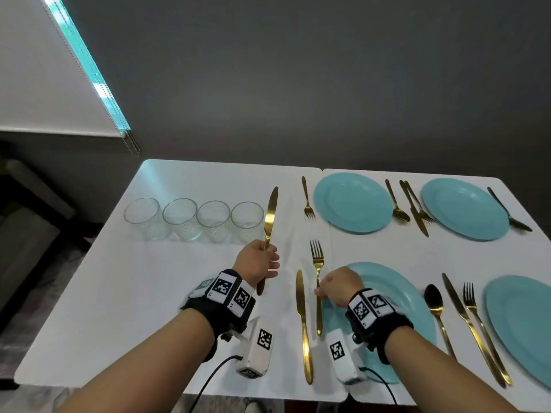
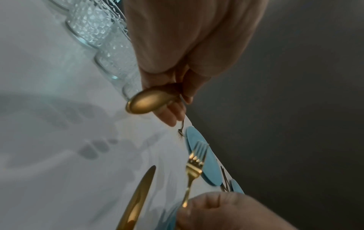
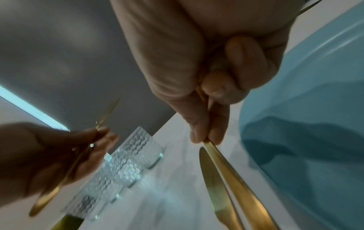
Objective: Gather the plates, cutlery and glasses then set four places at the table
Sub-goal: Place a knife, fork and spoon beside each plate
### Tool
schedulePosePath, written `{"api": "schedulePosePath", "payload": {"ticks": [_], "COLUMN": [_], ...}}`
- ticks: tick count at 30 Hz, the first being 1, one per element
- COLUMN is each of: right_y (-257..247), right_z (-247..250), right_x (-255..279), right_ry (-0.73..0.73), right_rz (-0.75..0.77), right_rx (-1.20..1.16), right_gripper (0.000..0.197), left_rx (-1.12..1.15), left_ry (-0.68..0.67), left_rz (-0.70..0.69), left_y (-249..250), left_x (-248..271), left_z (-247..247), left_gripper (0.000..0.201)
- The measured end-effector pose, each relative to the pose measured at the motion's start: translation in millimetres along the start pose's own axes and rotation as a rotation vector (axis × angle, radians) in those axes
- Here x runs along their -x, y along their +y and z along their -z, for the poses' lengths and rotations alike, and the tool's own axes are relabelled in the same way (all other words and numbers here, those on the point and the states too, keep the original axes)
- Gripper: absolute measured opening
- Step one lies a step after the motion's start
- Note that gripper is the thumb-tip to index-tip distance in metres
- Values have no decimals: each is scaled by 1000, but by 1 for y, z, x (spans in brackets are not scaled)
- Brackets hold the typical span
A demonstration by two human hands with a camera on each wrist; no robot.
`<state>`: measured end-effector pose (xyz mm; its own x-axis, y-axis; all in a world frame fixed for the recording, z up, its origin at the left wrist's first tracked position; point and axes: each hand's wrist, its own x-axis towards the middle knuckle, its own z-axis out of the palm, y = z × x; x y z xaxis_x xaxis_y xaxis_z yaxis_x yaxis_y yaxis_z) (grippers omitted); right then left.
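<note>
My left hand point(image 1: 264, 253) grips a gold knife point(image 1: 270, 216) by the handle and holds it above the table, blade pointing away, right of a row of several clear glasses point(image 1: 193, 219). The knife's handle end point(image 2: 149, 101) shows close up in the left wrist view. My right hand point(image 1: 321, 292) pinches the handle of a gold fork point(image 1: 317, 260), which is just left of the near teal plate point(image 1: 399, 296). A second gold knife point(image 1: 304, 329) lies flat to the left of that fork. In the right wrist view the fork handle point(image 3: 242, 197) runs beside this knife point(image 3: 212, 183).
Three more teal plates sit far centre point(image 1: 353, 202), far right point(image 1: 465, 208) and near right point(image 1: 521, 326), each with gold or dark cutlery beside it. A lone fork point(image 1: 307, 198) lies left of the far centre plate. The white table point(image 1: 119, 308) ends at a grey wall.
</note>
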<state>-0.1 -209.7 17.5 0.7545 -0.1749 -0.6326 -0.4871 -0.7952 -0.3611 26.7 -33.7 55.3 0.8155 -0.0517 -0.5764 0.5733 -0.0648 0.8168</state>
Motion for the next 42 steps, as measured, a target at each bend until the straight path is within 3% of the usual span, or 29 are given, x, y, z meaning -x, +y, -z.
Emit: {"api": "schedulePosePath", "payload": {"ticks": [3, 7, 10, 12, 16, 25, 28, 31, 33, 36, 40, 42], "right_y": [-3, -3, -2, 1, 1, 7, 7, 2, -6, -26, -55, -61], "right_z": [-25, -43, -48, -52, -58, -65, -65, -51, -30, 8, 39, 47], "right_x": [-1, 6, 14, 16, 19, 32, 36, 37, 36, 41, 41, 30], "right_ry": [12, 12, 47, 83, 112, 122, 120, 150, 192, 341, 546, 568], "right_rz": [-43, -143, -176, -174, -159, -207, -195, -159, -71, 140, 591, 817], "right_rx": [158, 160, 156, 158, 131, 111, 128, 72, 69, 92, 243, 319], "right_gripper": [31, 33, 18, 21, 9, 18, 10, 20, 13, 23, 23, 22], "left_rx": [-19, -31, -42, -54, -56, -88, -89, -130, -137, -120, -201, -215], "left_ry": [-5, -32, -42, -40, -46, -71, -71, -72, -81, -85, -80, -101], "left_rz": [-5, -11, -14, -15, -14, -5, -6, -14, -21, -49, -37, -26], "left_y": [-7, -11, -11, -11, -13, -18, -17, -13, -10, 1, 24, 37], "left_x": [3, 7, 8, 7, 8, 10, 10, 11, 10, 10, 9, 6], "left_z": [5, 9, 10, 9, 6, 0, 0, 2, 2, 0, -10, -15], "left_gripper": [13, 13, 13, 11, 10, 13, 12, 13, 14, 21, 33, 44]}}
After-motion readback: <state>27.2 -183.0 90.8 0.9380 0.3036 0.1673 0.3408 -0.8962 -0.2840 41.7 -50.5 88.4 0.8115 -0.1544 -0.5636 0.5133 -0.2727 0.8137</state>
